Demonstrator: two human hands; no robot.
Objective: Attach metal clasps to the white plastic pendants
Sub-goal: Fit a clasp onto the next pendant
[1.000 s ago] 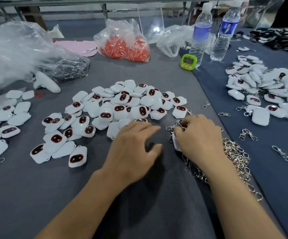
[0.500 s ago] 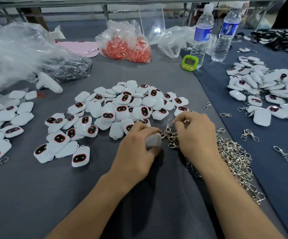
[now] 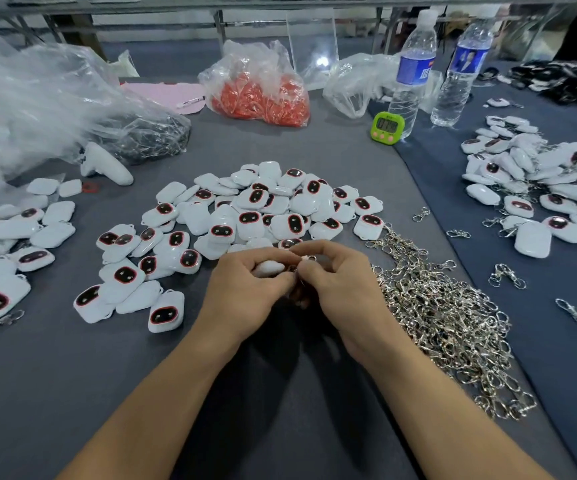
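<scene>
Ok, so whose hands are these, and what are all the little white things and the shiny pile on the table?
There is no machine here, only a person's two bare hands. The camera is worn on the person's head and looks down, so you see what they see.

The left hand holds one small white plastic pendant. The right hand pinches what looks like a small silver metal clasp right against it, to hook the two together.

Just beyond the hands lies a heap of white plastic pendants with dark oval faces. To the right is a shiny pile of loose metal clasps. It all sits on a grey cloth-covered table.

At the back stand a small green timer and a clear bag of orange pieces.
</scene>
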